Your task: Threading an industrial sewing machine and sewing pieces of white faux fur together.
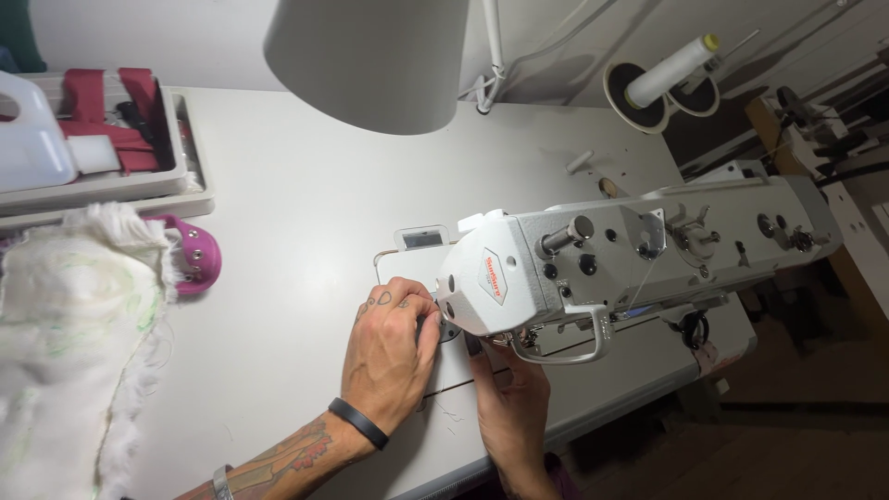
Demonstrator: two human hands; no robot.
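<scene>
A white industrial sewing machine [639, 255] lies across the white table [306, 204], its head end pointing left. My left hand [389, 347] rests on the table with its fingers curled in under the machine head, at the needle area. My right hand [509, 403] reaches up from below to the same spot, just under the head and its metal guard. The fingertips of both hands and whatever they touch are hidden by the machine. A black band sits on my left wrist.
A lamp shade [370, 60] hangs over the table's middle. White frayed fabric [69, 343] lies at the left, beside a magenta strap piece [194, 255]. A tray [111, 190] with red material and a white jug [32, 139] stands far left. A thread cone [667, 74] stands at the back right.
</scene>
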